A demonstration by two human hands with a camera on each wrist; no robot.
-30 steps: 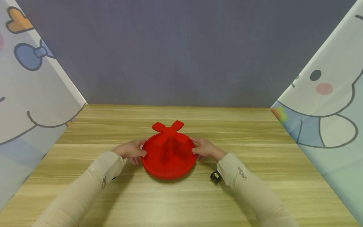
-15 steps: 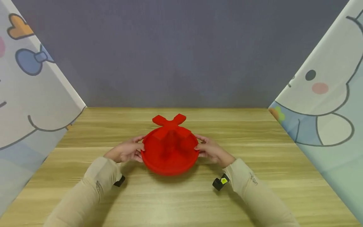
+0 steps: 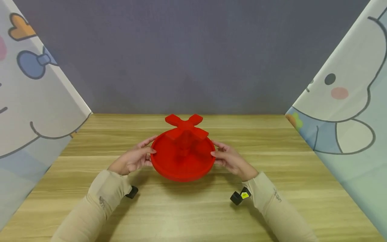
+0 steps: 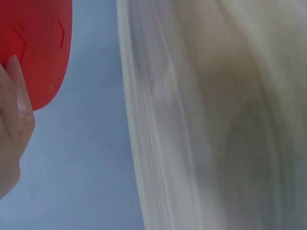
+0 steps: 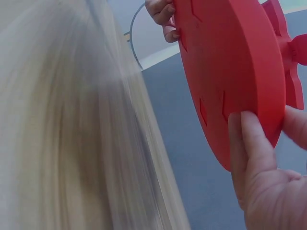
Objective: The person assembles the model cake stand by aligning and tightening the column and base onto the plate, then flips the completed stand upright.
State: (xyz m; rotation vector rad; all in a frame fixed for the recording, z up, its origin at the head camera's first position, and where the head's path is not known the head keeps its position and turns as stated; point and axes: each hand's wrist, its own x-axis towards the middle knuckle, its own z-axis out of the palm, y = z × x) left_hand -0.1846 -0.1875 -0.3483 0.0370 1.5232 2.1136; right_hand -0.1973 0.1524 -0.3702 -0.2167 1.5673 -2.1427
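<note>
I am seeing both arms reaching forward in beige sleeves, forearms angling inward. My left hand point(image 3: 134, 159) is pinching with thumb on top and fingers apparently curling beneath, though the wrist view is blurring. My right hand point(image 3: 231, 160) is mirroring it, fingers point(image 5: 249, 143) pressing underneath, thumb over the top.
</note>
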